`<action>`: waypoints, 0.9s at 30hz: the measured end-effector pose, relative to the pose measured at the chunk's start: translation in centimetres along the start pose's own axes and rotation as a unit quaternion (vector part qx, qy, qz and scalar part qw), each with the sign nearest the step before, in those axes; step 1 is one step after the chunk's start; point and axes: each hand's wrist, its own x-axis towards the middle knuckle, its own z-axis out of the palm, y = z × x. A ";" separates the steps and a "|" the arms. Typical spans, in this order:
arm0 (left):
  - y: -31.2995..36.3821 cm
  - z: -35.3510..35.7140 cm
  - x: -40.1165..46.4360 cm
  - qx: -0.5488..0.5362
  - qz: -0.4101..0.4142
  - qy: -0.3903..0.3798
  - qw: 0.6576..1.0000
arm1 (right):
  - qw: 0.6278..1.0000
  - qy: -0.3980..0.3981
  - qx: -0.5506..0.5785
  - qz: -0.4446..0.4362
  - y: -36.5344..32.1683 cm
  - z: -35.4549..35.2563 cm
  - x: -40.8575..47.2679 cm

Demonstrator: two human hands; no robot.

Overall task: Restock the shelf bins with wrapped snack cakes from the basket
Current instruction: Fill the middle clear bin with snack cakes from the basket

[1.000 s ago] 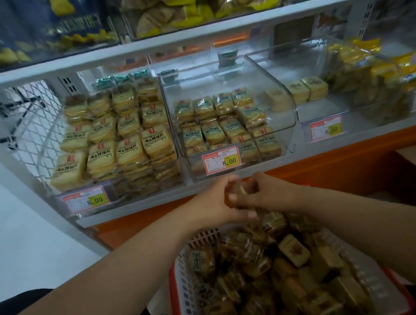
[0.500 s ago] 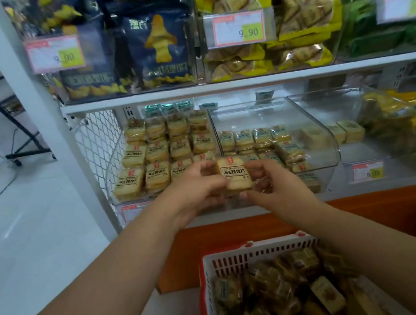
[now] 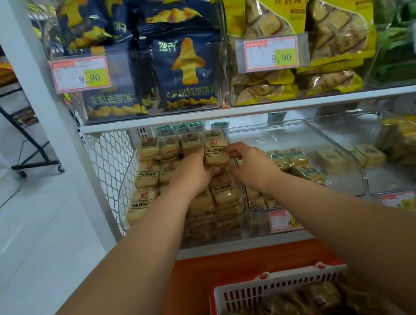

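With my left hand (image 3: 194, 172) and right hand (image 3: 248, 164) I pinch one wrapped snack cake (image 3: 216, 153) between my fingers, over the full left bin (image 3: 127, 194), basket (image 3: 246, 292) near me.

The single head-worn wide-angle camera looks forward and slightly down from close range at the shelf bins (image 3: 182, 213), along both outstretched forearms, with the basket (image 3: 246, 292) at the bottom edge just below the lens.

Both hands hold one snack cake over the left bin.
Left hand (image 3: 195, 172) and right hand (image 3: 251, 162) pinch snack cake (image 3: 216, 154) above left bin (image 3: 126, 207); basket (image 3: 246, 293) well below it.
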 end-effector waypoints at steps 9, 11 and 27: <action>0.5 1.6 2.2 0.099 -0.052 0.032 0.993 | 0.998 0.041 -0.042 -0.024 2.7 -1.1 -5.1; 0.5 1.2 2.0 0.082 -0.053 0.021 0.995 | 0.996 0.046 -0.066 -0.042 3.3 -1.9 -7.5; 0.8 2.2 0.6 0.286 0.026 0.061 0.956 | 0.989 -0.029 -0.139 -0.028 5.7 -6.0 -16.0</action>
